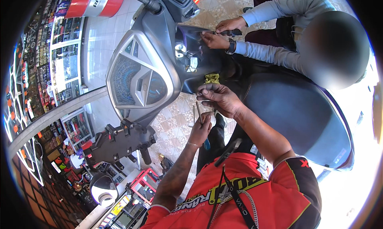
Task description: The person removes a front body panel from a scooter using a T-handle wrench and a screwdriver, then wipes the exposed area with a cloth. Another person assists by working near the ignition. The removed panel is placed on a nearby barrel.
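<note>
My left hand [200, 128] is closed around a screwdriver [199, 109]. Its thin metal shaft points up past my fingers, and a bit of teal handle shows below the fist. To its upper right, my right hand [223, 99] has its thumb and forefinger pinched together; whatever lies between them is too small to name. Just beyond these fingers, a yellow-green piece [211, 78] sits on the dark body of a scooter [165, 65]. Farther up, a co-worker's hands [215, 40] grip the edge of a dark panel near the keys [193, 64].
The scooter's display [139, 79] faces up at the left, its long black seat [295, 113] stretches right. A black plastic part [119, 145] and a mirror [104, 189] are at lower left. A red barrel [111, 1] stands behind, and a co-worker [295, 9] leans in across the seat.
</note>
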`<control>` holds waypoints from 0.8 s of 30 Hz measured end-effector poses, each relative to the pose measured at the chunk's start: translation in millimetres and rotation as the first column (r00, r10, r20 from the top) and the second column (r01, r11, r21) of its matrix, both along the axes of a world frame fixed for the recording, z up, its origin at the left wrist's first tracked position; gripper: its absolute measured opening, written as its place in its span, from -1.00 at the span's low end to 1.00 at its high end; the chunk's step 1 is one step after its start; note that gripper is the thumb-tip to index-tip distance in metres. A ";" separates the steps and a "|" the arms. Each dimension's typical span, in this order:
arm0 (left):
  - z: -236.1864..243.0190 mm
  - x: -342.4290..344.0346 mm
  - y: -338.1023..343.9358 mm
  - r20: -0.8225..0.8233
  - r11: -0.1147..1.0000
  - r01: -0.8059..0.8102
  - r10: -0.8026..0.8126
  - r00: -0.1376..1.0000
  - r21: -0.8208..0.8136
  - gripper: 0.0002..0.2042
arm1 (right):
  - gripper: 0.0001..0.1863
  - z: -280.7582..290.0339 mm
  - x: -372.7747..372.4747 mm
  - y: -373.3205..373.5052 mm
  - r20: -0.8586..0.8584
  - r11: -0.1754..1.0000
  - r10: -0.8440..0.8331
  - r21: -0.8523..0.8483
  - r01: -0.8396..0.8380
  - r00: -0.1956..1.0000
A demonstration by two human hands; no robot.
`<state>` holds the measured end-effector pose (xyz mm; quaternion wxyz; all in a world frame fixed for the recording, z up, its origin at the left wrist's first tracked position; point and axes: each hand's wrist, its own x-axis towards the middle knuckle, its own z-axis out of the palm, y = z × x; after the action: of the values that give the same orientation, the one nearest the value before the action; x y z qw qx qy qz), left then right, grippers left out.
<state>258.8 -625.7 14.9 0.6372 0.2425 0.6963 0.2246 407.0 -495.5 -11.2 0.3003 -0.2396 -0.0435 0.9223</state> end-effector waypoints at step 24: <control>4.7 46.6 42.5 0.045 0.996 0.089 -0.088 0.995 -0.020 -0.64 | -0.75 16.2 59.7 46.7 0.292 0.798 -0.016 0.580 -0.163 0.956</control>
<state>305.4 -583.2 19.6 0.6645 0.2611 0.6729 0.1938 466.7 -448.9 5.0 0.3147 -0.2595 -0.3835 0.8286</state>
